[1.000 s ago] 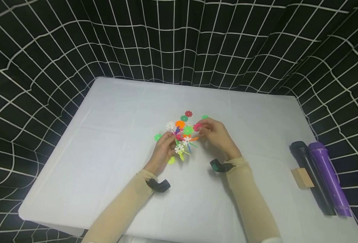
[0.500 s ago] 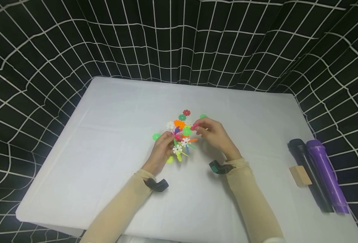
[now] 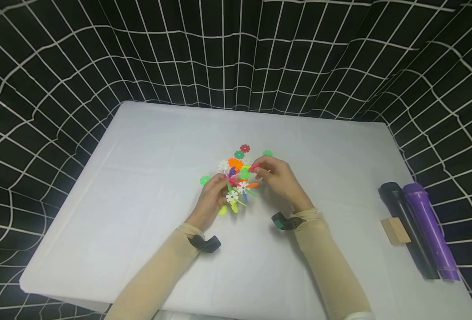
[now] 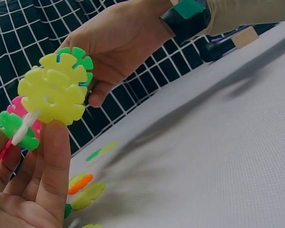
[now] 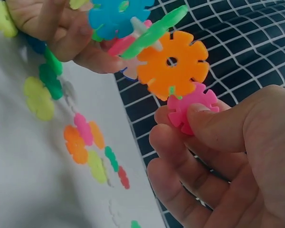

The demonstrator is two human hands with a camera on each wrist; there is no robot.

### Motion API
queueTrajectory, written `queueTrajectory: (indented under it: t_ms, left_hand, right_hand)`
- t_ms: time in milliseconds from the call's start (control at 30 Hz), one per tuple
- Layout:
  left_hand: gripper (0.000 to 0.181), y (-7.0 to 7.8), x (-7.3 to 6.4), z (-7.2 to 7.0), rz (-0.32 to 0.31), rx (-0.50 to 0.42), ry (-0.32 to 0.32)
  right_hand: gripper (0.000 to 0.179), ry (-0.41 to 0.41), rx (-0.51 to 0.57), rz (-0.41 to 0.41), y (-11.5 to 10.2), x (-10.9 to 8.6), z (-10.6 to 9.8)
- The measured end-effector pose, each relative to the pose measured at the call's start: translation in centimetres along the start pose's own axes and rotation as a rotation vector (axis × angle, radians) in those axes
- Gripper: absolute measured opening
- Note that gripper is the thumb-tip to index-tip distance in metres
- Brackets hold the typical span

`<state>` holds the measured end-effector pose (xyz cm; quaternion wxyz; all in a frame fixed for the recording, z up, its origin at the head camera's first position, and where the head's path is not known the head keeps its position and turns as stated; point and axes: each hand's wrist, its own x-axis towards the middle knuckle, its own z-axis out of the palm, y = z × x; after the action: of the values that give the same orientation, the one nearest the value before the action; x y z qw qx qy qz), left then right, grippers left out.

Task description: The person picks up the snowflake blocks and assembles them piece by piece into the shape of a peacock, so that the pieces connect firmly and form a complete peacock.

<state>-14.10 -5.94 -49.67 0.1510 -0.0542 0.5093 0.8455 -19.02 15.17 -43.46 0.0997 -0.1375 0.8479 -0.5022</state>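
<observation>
My left hand point(image 3: 208, 202) grips a cluster of slotted plastic snowflake discs joined edge to edge, held up over the table. Yellow discs point(image 4: 50, 92) face the left wrist view. From the other side a blue disc point(image 5: 109, 21), a green one seen nearly edge-on and an orange disc point(image 5: 187, 50) show. Between thumb and fingers, my right hand point(image 3: 281, 180) pinches a pink snowflake disc point(image 5: 179, 110). Its upper edge meets the lower rim of the orange disc. The thumb covers part of the pink disc.
Loose discs lie on the white table point(image 3: 159, 142) under and beyond the hands, among them a red one point(image 3: 245, 148) and a green one point(image 3: 205, 180). At the right stand out a black tube point(image 3: 416, 240), a purple tube point(image 3: 432, 231) and a wooden block point(image 3: 396, 231).
My right hand has come slightly left with the pink disc, closer to the cluster. The left hand keeps its hold, and the head view has shifted a little.
</observation>
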Motion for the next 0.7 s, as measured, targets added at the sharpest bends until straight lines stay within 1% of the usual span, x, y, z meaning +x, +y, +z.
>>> queueTrajectory:
  t_ms: [300, 433, 633, 700]
  left_hand:
    - [0.009, -0.14, 0.18, -0.09, -0.002, -0.016, 0.01]
    - [0.008, -0.15, 0.17, -0.16, 0.002, -0.017, 0.006]
    - [0.009, -0.16, 0.23, -0.25, 0.001, 0.004, 0.002]
    - [0.009, -0.14, 0.2, -0.26, -0.003, 0.003, 0.001]
  right_hand:
    - [0.011, 0.01, -0.021, -0.016, 0.23, 0.02, 0.28]
    - [0.011, 0.02, 0.003, -0.03, 0.35, -0.01, 0.43]
    - [0.011, 0.038, 0.069, -0.042, 0.45, 0.07, 0.72]
    - [0.011, 0.042, 0.071, -0.044, 0.53, 0.14, 0.79]
